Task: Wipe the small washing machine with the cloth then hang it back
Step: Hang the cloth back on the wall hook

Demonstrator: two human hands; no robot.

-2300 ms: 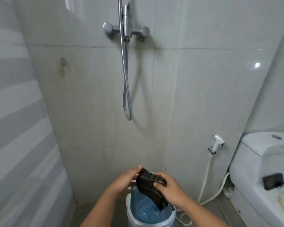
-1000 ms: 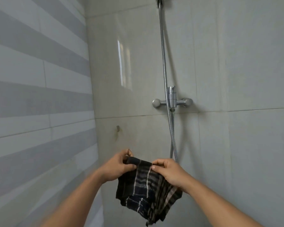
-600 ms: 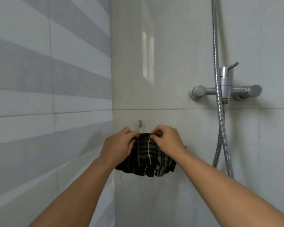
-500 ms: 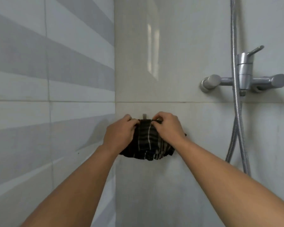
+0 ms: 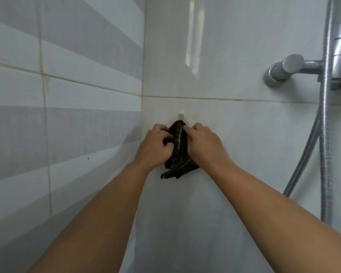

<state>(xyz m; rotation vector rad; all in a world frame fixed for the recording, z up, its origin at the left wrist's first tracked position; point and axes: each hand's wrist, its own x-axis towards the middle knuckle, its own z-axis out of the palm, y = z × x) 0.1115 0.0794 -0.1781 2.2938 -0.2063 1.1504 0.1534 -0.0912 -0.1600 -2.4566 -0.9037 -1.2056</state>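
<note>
Glossy pale tiles cover the shower corner, with a wall of grey and white horizontal striped tiles (image 5: pixel 63 91) on the left meeting a plain off-white tiled wall (image 5: pixel 215 56) straight ahead. On that plain wall, just below a horizontal grout line, sits a small pale wall hook (image 5: pixel 181 116). Directly under the hook hangs a dark cloth with thin light stripes (image 5: pixel 178 152), bunched into a narrow fold; its top edge reaches up to the base of the hook, though whether it is actually caught on the hook cannot be told. Both bare forearms reach in from the bottom edge. The left hand (image 5: pixel 156 144) has its fingers curled around the left side of the cloth, gripping it. The right hand (image 5: pixel 203 142) pinches the upper right part of the cloth between thumb and fingers, knuckles towards the camera. The cloth's lower corner dangles free beneath both hands, against the wall. At the right edge, a chrome shower mixer tap (image 5: pixel 295 69) projects from the wall, and a ribbed metal shower hose (image 5: pixel 323 134) runs down in front of it and loops below.
</note>
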